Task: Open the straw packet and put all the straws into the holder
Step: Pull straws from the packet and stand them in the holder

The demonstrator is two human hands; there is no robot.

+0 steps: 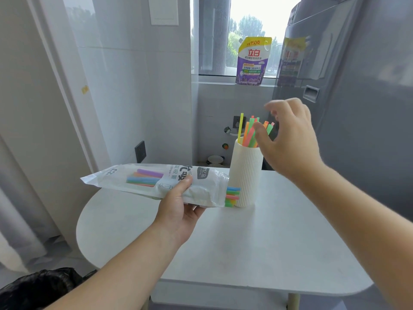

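Bright daylight from the window (pixel 250 36), soft shadows, motion-blurred right hand (pixel 288 135), wide-angle bending at edges

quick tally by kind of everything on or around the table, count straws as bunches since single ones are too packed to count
straw packet: 1
holder: 1
straw bunches: 2 (straws in holder, straws poking out of packet)
hands: 2 (left hand, right hand)
table: 1
detergent pouch: 1
total: 8
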